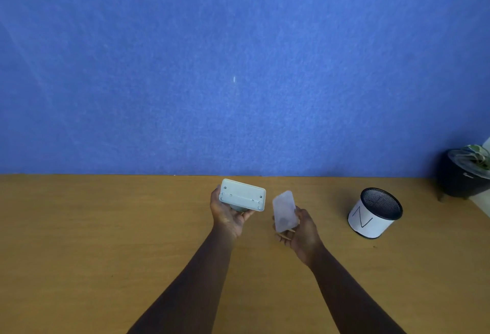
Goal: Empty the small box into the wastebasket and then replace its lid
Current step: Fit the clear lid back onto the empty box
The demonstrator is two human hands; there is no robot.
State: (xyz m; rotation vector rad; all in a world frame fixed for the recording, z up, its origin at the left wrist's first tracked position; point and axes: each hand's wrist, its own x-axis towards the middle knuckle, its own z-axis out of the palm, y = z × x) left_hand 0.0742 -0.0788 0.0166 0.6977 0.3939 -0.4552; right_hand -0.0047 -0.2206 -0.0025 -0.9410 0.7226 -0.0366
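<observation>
**Box in one hand, lid in the other**

We see two bare arms reaching out over a wooden table (106,227). Behind the table stands a blue wall (238,55).

The left hand (228,213) is closed around a small box (242,195). The box is pale and long, and it is held up above the table. It is tipped so one wide side faces us. We cannot tell if anything is inside it.

The right hand (301,230) holds the lid (285,211). The lid is thin and cloudy white, and we can see a finger through it. It stands almost on end, pinched near its bottom. The lid is just beside the box, on the right, but the two are not touching.

The wastebasket (375,213) stands on the table, well to the right of the hands. It is round, with black mesh inside and white paper wrapped around it. A black line mark is drawn on the paper.

Far right, at the wall, we see a dark pot (458,177) with a green plant (477,154) in it.
</observation>
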